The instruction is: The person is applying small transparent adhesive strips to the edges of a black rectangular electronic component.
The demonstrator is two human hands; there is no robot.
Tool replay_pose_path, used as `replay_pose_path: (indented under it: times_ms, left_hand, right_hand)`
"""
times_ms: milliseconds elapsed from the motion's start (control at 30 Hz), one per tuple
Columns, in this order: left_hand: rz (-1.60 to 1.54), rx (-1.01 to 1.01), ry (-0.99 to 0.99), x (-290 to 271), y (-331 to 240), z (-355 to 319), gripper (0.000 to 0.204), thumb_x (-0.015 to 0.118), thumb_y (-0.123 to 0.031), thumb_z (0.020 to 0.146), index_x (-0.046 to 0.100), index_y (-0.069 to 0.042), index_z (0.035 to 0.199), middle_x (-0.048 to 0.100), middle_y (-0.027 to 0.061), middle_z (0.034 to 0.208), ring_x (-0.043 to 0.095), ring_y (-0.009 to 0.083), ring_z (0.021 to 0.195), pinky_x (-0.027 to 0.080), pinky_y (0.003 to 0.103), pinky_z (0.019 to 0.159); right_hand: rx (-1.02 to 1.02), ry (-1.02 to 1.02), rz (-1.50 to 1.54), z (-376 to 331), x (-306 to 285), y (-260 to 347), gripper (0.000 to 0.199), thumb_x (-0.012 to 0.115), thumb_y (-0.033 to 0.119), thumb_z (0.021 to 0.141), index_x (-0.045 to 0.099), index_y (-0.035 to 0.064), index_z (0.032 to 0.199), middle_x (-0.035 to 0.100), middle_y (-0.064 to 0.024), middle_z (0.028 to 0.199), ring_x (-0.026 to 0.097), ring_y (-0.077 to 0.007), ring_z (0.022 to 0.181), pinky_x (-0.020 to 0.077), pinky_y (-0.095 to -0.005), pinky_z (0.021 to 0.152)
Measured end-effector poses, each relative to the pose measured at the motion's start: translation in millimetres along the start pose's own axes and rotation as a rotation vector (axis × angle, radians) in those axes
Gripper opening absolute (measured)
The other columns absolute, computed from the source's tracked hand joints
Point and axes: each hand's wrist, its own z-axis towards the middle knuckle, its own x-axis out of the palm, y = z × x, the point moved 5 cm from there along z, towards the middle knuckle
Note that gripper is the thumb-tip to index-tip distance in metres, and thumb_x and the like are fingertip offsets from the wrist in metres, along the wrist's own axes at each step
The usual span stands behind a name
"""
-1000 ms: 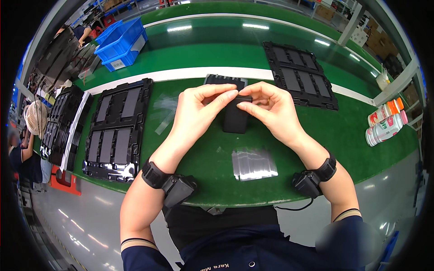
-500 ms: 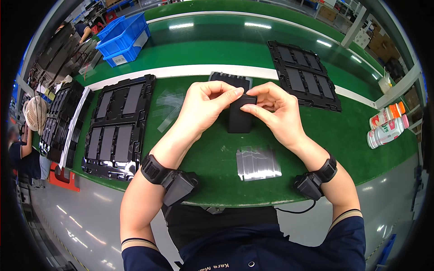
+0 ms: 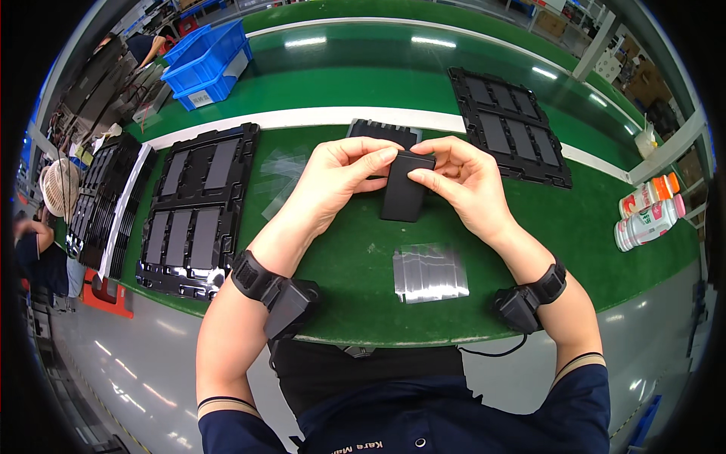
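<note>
— How are your hands placed?

— My left hand [image 3: 336, 178] and my right hand [image 3: 461, 181] meet above the green table [image 3: 340, 265]; fingers of both pinch the top edge of a flat black rectangular part [image 3: 403, 193].

— How does the part look?

— Matte, dark, slightly tilted; just beyond it lies a black ribbed piece [image 3: 382, 132]; a stack of clear films [image 3: 429, 272] lies nearer to me.

sleeves: dark navy, short | wrists: black strap with boxy black device on each [image 3: 286, 301] | right device: thin black cable
</note>
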Motion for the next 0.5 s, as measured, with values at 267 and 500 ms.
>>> replay_pose_path:
  times_ms: [267, 500]
  left_hand:
    - [-0.002, -0.041, 0.074, 8.2, 5.7, -3.9, 0.038, 0.06, -0.027, 0.088, 0.055, -0.005, 0.119, 0.064, 0.0031, 0.099, 0.059, 0.0117, 0.093, 0.048, 0.029, 0.08]
    - [-0.01, -0.106, 0.18, 25.6, 8.2, -10.9, 0.033, 0.054, -0.02, 0.091, 0.054, -0.005, 0.121, 0.062, 0.0035, 0.105, 0.061, 0.0107, 0.09, 0.053, 0.027, 0.077]
  right_hand:
    - [0.025, -0.066, 0.079, 2.5, -6.1, -5.7, 0.026, 0.068, 0.003, 0.078, 0.059, 0.0, 0.103, 0.06, -0.001, 0.074, 0.059, -0.0054, 0.07, 0.048, -0.019, 0.066]
    - [-0.053, -0.14, 0.206, -1.9, -14.6, 5.5, 0.025, 0.065, 0.002, 0.081, 0.056, -0.0007, 0.104, 0.059, -0.0055, 0.08, 0.059, -0.0059, 0.071, 0.0472, -0.0192, 0.065]
